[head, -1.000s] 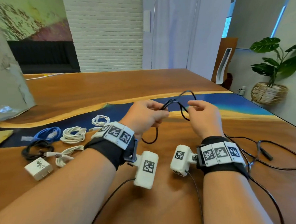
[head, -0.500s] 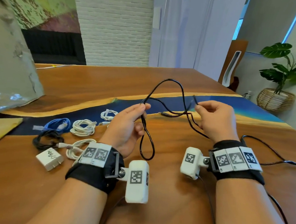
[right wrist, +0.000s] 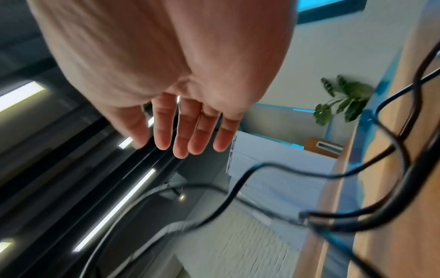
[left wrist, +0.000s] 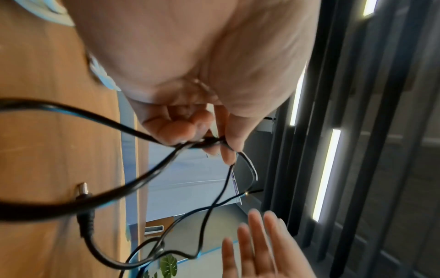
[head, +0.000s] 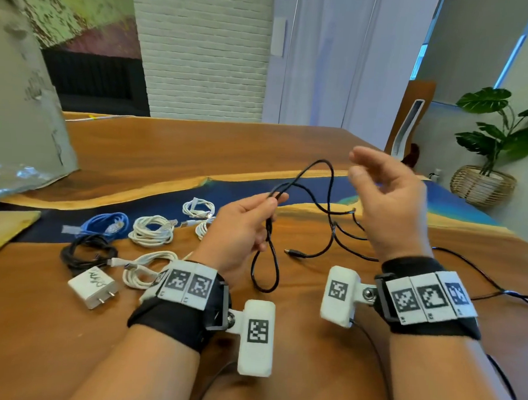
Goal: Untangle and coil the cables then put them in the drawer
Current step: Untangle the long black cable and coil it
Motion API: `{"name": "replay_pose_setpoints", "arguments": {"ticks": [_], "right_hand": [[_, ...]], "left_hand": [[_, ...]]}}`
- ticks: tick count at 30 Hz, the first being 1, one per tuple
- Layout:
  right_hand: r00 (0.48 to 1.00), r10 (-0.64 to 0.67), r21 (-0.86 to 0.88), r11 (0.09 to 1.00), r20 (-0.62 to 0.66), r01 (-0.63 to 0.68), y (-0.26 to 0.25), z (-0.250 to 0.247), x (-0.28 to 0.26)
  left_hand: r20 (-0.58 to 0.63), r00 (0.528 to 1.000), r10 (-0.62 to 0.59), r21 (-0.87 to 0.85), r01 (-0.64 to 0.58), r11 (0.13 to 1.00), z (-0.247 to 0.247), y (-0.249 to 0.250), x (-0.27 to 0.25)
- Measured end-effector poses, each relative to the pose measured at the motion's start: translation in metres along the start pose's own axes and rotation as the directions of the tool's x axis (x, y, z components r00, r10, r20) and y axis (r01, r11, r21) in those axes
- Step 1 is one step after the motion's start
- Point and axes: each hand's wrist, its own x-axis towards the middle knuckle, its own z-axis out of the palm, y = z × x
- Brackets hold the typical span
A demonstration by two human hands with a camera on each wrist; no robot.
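black cable [head: 330, 185] is up off the table [head: 310, 340], pinched at thumb and fingertips of the left hand [head: 239, 229], mid-scene. one loop hangs below that pinch, another arcs up and right toward the far side. its plug end [head: 295, 253] lies on the wood just right of the hanging loop; the rest trails right along the table. right hand [head: 388, 203] is raised beside the upper loop, fingers straight and loosely spread, holding nothing. left of the hands: blue cable [head: 105, 225] coiled on the blue strip, three white coils [head: 151, 232] near it, a black coil [head: 85, 251], a white charger [head: 93, 287] nearest, a white cable [head: 143, 268] lying next to it. potted plant [head: 488, 156] far right.
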Motion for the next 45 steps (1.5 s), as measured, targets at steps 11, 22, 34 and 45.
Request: {"name": "replay_pose_setpoints", "arguments": {"ticks": [11, 22, 34, 45], "right_hand": [[0.989, 0.049, -0.057, 0.998, 0.141, -0.041, 0.002, -0.004, 0.002], [0.901, 0.312, -0.084, 0.933, -0.302, -0.351, 0.027, -0.039, 0.015], [0.862, 0.079, -0.183, 0.983, 0.5, 0.016, -0.01, 0.004, -0.006], [0.951, 0.147, -0.227, 0.97, 0.273, -0.084, 0.004, 0.0, 0.0]], "left_hand": [[-0.172, 0.981, 0.092, -0.056, -0.103, 0.993, 0.0, 0.009, 0.001], [-0.105, 0.973, 0.203, -0.387, -0.228, 0.893, -0.005, 0.018, -0.003], [0.101, 0.959, 0.265, -0.164, -0.247, 0.955, 0.019, 0.008, -0.009], [-0.13, 0.95, 0.283, -0.001, -0.285, 0.958, 0.01, 0.017, -0.006]]}}
